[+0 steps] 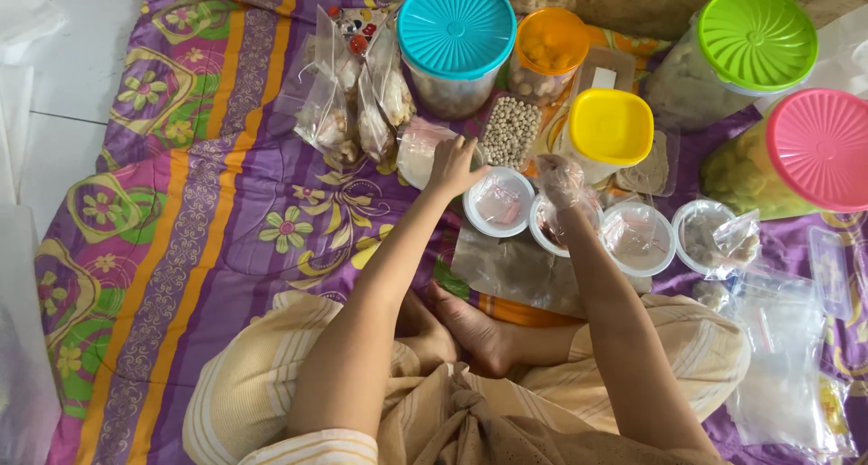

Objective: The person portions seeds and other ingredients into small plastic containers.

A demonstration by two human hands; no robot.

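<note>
Pink-lidded jar (right edge) cut off

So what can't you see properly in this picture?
- Head view: what the right hand pinches; its clear plastic glove blurs the fingertips.
- Head view: what the left hand touches; the hand itself covers it.
- Head view: the pink-lidded jar, cut off by the right edge.
- Head view: contents of the small white bowls; plastic wrap glare hides them.
</note>
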